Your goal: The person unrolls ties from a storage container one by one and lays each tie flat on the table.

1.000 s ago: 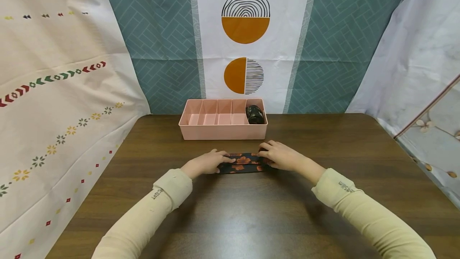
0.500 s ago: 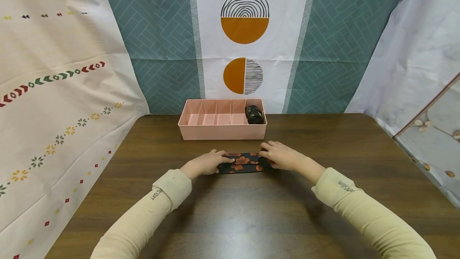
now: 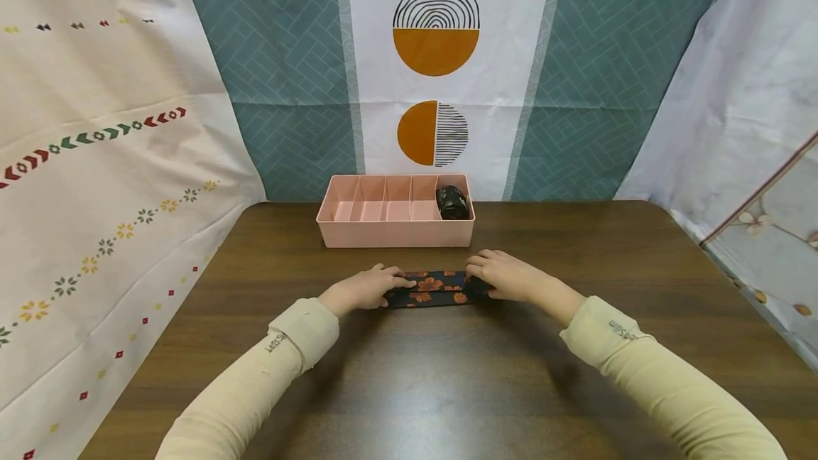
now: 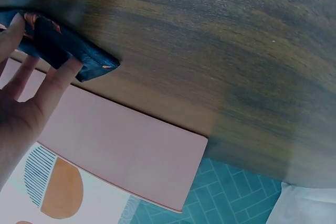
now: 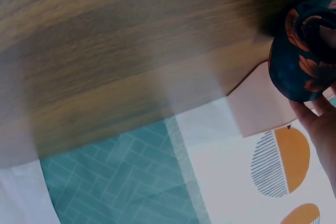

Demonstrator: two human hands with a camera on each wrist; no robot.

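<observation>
A folded dark cloth (image 3: 429, 282) with orange flowers lies as a flat strip on the table in front of the box. Its right end is wound into a thick roll (image 5: 291, 69), whose coiled end shows in the right wrist view. My left hand (image 3: 366, 289) rests on the flat left end, fingers fairly straight and pressing it; in the left wrist view the fingertips touch both edges near the folded corner (image 4: 97, 65). My right hand (image 3: 508, 277) grips the roll, fingers curled over its far side in the head view. Part of the roll is hidden under that hand.
Just behind the cloth stands a pink box (image 3: 396, 235) with several compartments. Its rightmost compartment holds a dark patterned rolled cloth (image 3: 452, 203). The brown wooden table (image 3: 409, 375) ends at a hanging teal and white curtain (image 3: 294, 140).
My right hand has shifted slightly to the right with the roll, and a little more of the flat strip shows between the hands. The left hand stays almost in place.
</observation>
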